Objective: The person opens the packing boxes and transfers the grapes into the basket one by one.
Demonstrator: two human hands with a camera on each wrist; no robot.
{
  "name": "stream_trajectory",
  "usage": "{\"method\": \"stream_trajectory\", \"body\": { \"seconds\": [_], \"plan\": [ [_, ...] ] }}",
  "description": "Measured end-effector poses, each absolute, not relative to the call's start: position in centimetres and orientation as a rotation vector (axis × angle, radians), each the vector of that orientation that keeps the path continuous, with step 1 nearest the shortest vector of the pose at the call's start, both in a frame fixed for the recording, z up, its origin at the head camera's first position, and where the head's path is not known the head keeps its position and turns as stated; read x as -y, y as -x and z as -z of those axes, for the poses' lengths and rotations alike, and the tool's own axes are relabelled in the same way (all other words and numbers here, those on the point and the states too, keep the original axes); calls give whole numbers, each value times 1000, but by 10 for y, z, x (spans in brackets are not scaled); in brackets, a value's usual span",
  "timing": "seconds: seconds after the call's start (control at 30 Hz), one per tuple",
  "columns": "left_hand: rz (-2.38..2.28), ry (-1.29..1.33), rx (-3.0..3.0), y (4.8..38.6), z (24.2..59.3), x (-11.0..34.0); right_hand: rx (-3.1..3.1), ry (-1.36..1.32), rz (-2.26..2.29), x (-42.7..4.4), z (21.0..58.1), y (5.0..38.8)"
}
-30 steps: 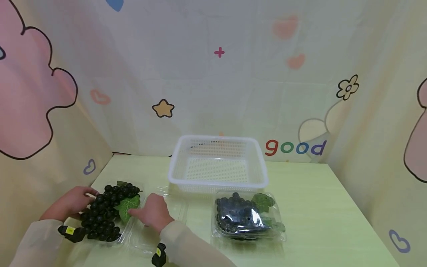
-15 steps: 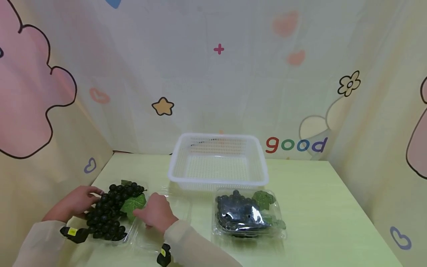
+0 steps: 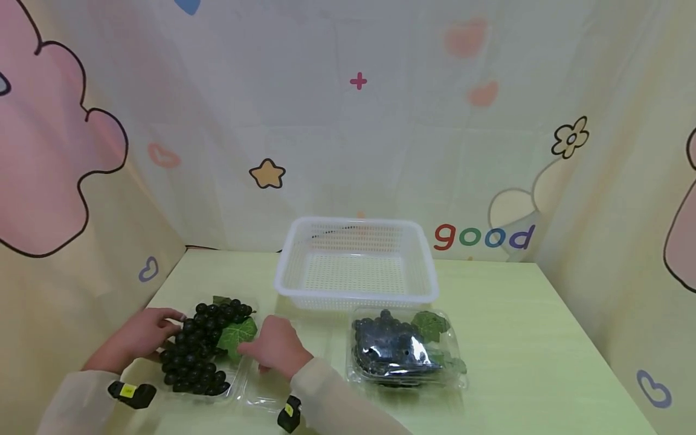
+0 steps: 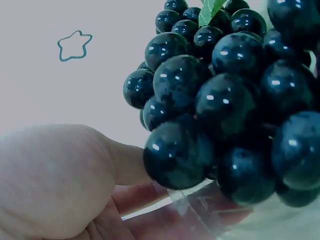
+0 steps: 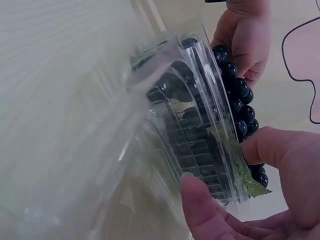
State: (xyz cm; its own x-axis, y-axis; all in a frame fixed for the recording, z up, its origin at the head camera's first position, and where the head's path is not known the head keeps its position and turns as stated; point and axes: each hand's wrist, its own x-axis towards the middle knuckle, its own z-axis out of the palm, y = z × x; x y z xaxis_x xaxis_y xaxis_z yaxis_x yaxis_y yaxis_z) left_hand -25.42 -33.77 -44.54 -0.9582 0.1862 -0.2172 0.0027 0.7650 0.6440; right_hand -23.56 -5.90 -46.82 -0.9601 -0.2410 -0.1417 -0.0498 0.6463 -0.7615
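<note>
A bunch of dark grapes (image 3: 190, 356) with a green leaf (image 3: 237, 335) sits in an open clear plastic clamshell box (image 4: 200, 200) at the left of the table. My left hand (image 3: 142, 333) grips the box's left side, thumb at the grapes and fingers underneath. On the other side, my right hand (image 3: 276, 345) pinches the box's edge beside the leaf; the right wrist view shows its thumb (image 5: 270, 145) at the rim and a fingertip against the outer wall. The clear lid (image 3: 266, 389) lies folded out to the right, partly under my right forearm.
A white plastic basket (image 3: 356, 299) stands at the back middle of the table. In front of it, slightly right, sits a closed clear clamshell box (image 3: 405, 353) with dark grapes and leaves inside. A printed curtain (image 3: 348, 121) hangs behind the table.
Both hands have moved to the right together, carrying the open box of grapes along with them. The basket and the closed box have stayed where they were.
</note>
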Motion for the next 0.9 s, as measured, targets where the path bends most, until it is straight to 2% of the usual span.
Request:
{"method": "stream_trajectory", "body": {
  "seconds": [0.9],
  "plan": [
    [-1081, -173, -2610, 253, 455, 308, -2644, 342, 1151, 20, 463, 228]
  ]
}}
